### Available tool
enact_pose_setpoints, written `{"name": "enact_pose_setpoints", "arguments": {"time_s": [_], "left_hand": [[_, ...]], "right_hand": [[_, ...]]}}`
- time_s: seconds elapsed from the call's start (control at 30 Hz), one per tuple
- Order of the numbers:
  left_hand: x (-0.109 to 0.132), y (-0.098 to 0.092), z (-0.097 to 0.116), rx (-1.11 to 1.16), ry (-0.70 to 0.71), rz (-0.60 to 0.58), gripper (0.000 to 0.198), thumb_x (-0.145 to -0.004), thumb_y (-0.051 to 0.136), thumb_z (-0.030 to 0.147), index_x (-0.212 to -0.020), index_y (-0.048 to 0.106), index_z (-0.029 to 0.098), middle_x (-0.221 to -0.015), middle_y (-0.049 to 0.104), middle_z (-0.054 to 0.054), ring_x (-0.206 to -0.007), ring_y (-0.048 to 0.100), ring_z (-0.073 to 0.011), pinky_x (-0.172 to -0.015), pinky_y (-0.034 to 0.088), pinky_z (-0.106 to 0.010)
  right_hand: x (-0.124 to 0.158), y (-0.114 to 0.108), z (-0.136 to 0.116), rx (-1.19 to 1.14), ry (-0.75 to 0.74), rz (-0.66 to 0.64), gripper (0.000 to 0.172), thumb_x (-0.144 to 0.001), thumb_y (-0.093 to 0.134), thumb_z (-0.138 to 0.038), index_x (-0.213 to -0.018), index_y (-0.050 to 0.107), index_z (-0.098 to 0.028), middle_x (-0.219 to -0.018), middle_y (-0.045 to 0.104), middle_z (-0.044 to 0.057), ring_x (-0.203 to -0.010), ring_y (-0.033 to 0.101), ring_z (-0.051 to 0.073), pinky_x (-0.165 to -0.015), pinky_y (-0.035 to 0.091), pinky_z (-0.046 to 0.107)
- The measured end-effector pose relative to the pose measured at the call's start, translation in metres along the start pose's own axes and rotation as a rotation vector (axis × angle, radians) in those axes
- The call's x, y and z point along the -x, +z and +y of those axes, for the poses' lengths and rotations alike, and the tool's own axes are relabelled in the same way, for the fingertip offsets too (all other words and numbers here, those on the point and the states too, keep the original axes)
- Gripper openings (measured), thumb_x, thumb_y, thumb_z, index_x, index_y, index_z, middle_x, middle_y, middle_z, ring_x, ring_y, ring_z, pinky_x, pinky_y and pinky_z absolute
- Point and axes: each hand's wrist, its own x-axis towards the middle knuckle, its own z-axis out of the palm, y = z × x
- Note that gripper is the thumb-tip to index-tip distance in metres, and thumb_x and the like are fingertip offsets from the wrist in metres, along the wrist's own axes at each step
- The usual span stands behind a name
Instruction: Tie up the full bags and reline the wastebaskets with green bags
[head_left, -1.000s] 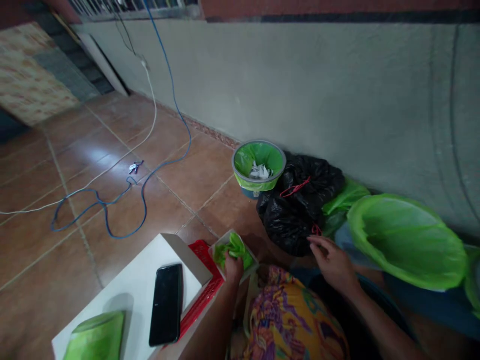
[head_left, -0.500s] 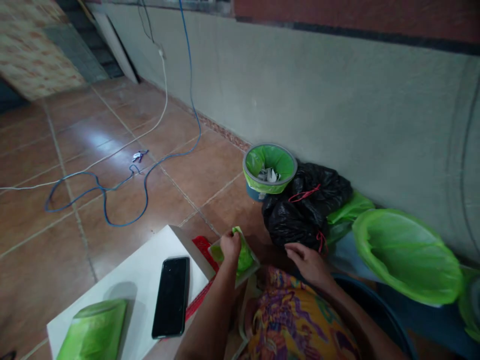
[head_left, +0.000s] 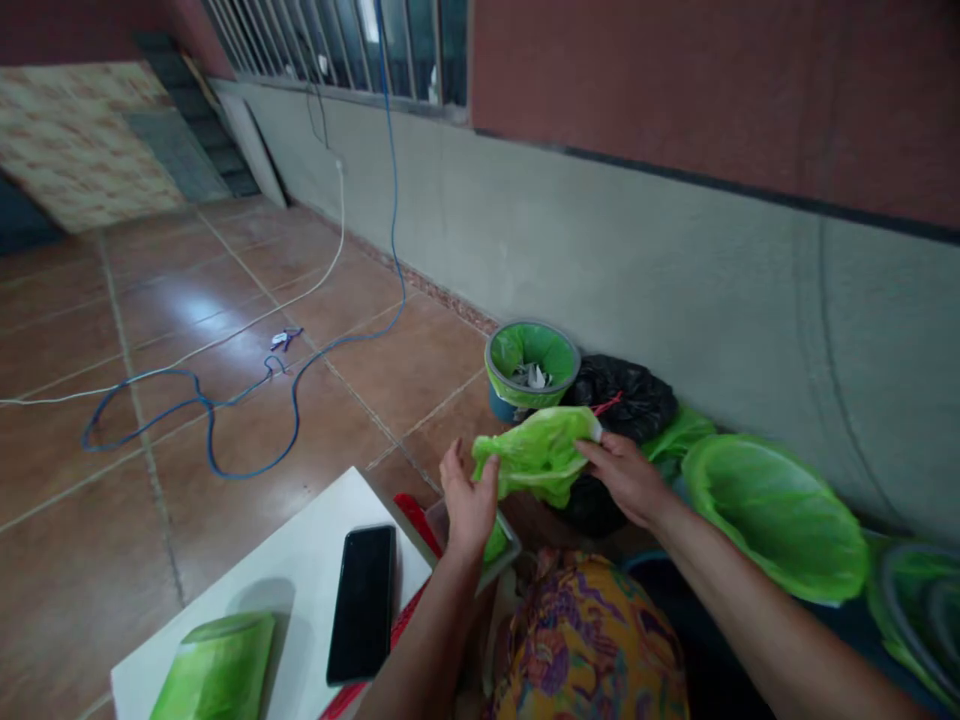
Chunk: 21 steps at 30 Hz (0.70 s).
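Observation:
A crumpled light green plastic bag (head_left: 536, 450) is stretched between my two hands above my lap. My right hand (head_left: 619, 475) pinches its right end, where a small white patch shows. At the bag's left end is my left hand (head_left: 471, 495), thumb and fingers apart, touching or nearly touching the plastic. Below my left wrist, partly hidden, a small pale tray (head_left: 511, 545) holds more green plastic. A black phone (head_left: 362, 605) and a green packet (head_left: 217, 670) lie on the white table (head_left: 300, 560) at the left.
By the wall stands a green-lined bin (head_left: 532, 362) with paper inside. Black bags (head_left: 630, 395) lie beside it, and a larger green-lined container (head_left: 776, 515) is at the right. A blue cable (head_left: 292, 400) and keys (head_left: 285, 340) lie on the tiled floor.
The green bag is up out of the tray, between both hands. My right hand has closed on its right end, my left hand has opened, and the view has tilted up.

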Motion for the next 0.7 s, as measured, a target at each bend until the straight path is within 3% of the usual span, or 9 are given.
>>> {"name": "enact_pose_setpoints", "arguments": {"time_s": [0.07, 0.13, 0.2, 0.27, 0.4, 0.47, 0.53, 0.6, 0.7], "left_hand": [[-0.003, 0.003, 0.007, 0.05, -0.118, -0.059, 0.079, -0.08, 0.069, 0.05, -0.146, 0.043, 0.015, -0.151, 0.045, -0.02, -0.134, 0.05, -0.0283, -0.106, 0.044, -0.037], [-0.002, 0.013, 0.018, 0.186, -0.261, -0.215, 0.083, -0.082, 0.066, 0.053, -0.15, 0.036, 0.016, -0.151, 0.047, -0.02, -0.131, 0.055, -0.0275, -0.097, 0.05, -0.034], [0.003, 0.029, 0.031, 0.318, -0.385, -0.4, 0.082, -0.083, 0.064, 0.052, -0.151, 0.033, 0.018, -0.143, 0.056, -0.018, -0.115, 0.065, -0.025, -0.081, 0.055, -0.03], [0.011, 0.044, 0.044, 0.364, -0.422, -0.569, 0.073, -0.08, 0.068, 0.044, -0.144, 0.045, 0.016, -0.124, 0.069, -0.015, -0.093, 0.071, -0.0216, -0.068, 0.053, -0.027], [0.028, 0.055, 0.067, 0.182, -0.138, -0.831, 0.029, -0.071, 0.069, 0.02, -0.099, 0.072, 0.011, -0.081, 0.073, -0.006, -0.066, 0.065, -0.0151, -0.06, 0.048, -0.024], [0.033, 0.046, 0.079, -0.039, 0.125, -0.791, 0.016, -0.072, 0.066, 0.016, -0.085, 0.073, 0.013, -0.071, 0.07, -0.002, -0.063, 0.063, -0.0141, -0.06, 0.046, -0.023], [0.036, 0.032, 0.092, -0.256, 0.353, -0.654, 0.014, -0.075, 0.063, 0.014, -0.082, 0.074, 0.016, -0.069, 0.07, -0.001, -0.066, 0.063, -0.0144, -0.063, 0.045, -0.023], [0.038, 0.016, 0.103, -0.39, 0.463, -0.567, 0.016, -0.075, 0.063, 0.012, -0.084, 0.076, 0.017, -0.071, 0.072, -0.002, -0.069, 0.065, -0.0158, -0.065, 0.046, -0.023], [0.042, -0.002, 0.111, -0.425, 0.518, -0.572, 0.023, -0.073, 0.064, 0.008, -0.089, 0.077, 0.018, -0.078, 0.075, -0.003, -0.076, 0.069, -0.0183, -0.07, 0.049, -0.025]], "right_hand": [[0.023, -0.017, -0.021, -0.095, -0.027, 0.086, 0.034, -0.077, 0.074, -0.046, -0.099, 0.072, -0.02, -0.097, 0.077, 0.006, -0.097, 0.071, 0.025, -0.084, 0.056, 0.035], [0.049, -0.03, -0.036, -0.141, -0.049, 0.158, 0.033, -0.077, 0.075, -0.047, -0.098, 0.072, -0.022, -0.099, 0.077, 0.007, -0.101, 0.07, 0.026, -0.086, 0.056, 0.036], [0.075, -0.039, -0.046, -0.141, -0.079, 0.221, 0.033, -0.076, 0.076, -0.048, -0.096, 0.072, -0.022, -0.1, 0.077, 0.008, -0.102, 0.07, 0.026, -0.087, 0.057, 0.036], [0.101, -0.046, -0.052, -0.105, -0.118, 0.277, 0.034, -0.076, 0.075, -0.05, -0.095, 0.072, -0.021, -0.101, 0.077, 0.009, -0.103, 0.07, 0.027, -0.086, 0.057, 0.037], [0.149, -0.069, -0.061, -0.042, -0.2, 0.439, 0.035, -0.076, 0.073, -0.05, -0.094, 0.072, -0.02, -0.101, 0.077, 0.01, -0.097, 0.071, 0.027, -0.081, 0.058, 0.036], [0.174, -0.089, -0.063, 0.005, -0.252, 0.56, 0.033, -0.076, 0.071, -0.048, -0.094, 0.072, -0.02, -0.097, 0.077, 0.009, -0.092, 0.071, 0.026, -0.077, 0.058, 0.035], [0.2, -0.115, -0.061, 0.135, -0.293, 0.721, 0.031, -0.078, 0.066, -0.044, -0.097, 0.073, -0.02, -0.093, 0.077, 0.008, -0.086, 0.071, 0.025, -0.073, 0.057, 0.034], [0.228, -0.14, -0.055, 0.35, -0.266, 0.901, 0.033, -0.08, 0.059, -0.037, -0.104, 0.074, -0.019, -0.086, 0.075, 0.007, -0.074, 0.069, 0.022, -0.067, 0.056, 0.033], [0.265, -0.169, -0.038, 0.474, -0.174, 1.133, 0.038, -0.079, 0.055, -0.029, -0.111, 0.073, -0.019, -0.076, 0.072, 0.005, -0.059, 0.065, 0.02, -0.054, 0.053, 0.031]]}}
